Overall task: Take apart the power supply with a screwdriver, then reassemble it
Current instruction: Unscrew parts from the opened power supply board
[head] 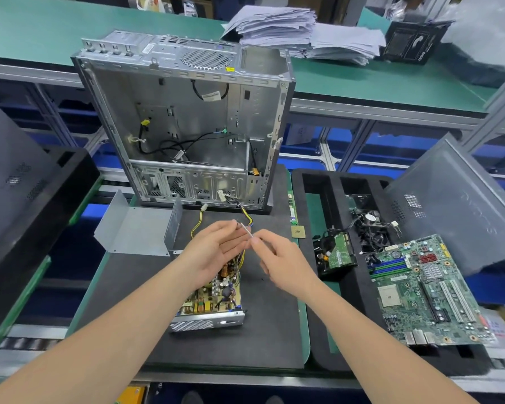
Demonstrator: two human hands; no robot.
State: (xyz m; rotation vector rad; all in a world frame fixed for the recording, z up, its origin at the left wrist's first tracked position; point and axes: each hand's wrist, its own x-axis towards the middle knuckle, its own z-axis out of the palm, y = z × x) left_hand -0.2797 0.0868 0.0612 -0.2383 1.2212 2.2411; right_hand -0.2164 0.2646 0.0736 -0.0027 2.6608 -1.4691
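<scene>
1. Pinched between thumb and forefinger of the right hand (280, 258): near end of one thin metal screwdriver shaft (246, 231), held above the mat.
2. Left hand (216, 249): fingers nearly straight, fingertips (236, 225) meet the shaft's far tip. Cannot tell whether it pinches or only touches.
3. One power supply (210, 301) lies open on the dark mat (268, 316) under the left wrist, circuit board exposed, vent wall nearest. The hands hide its far end.
4. One bundle of yellow and black wires (197, 225) runs from under the hands toward the case.
5. One bent grey metal cover (134, 228) lies left of the hands, apart from the supply.
6. One CPU chip (298, 231) lies just right of the hands. One green strip board (292, 205) lies beyond it.
7. Right, on the black foam tray (312, 272): one motherboard (426, 290), one hard drive (340, 253), one cooler fan (369, 221), and one grey side panel (455, 205) leaning over them.
8. One stripped computer case (187, 121) stands behind the hands, open side toward the camera.
9. Far bench: two paper stacks (303, 33) and one black box (414, 42).
</scene>
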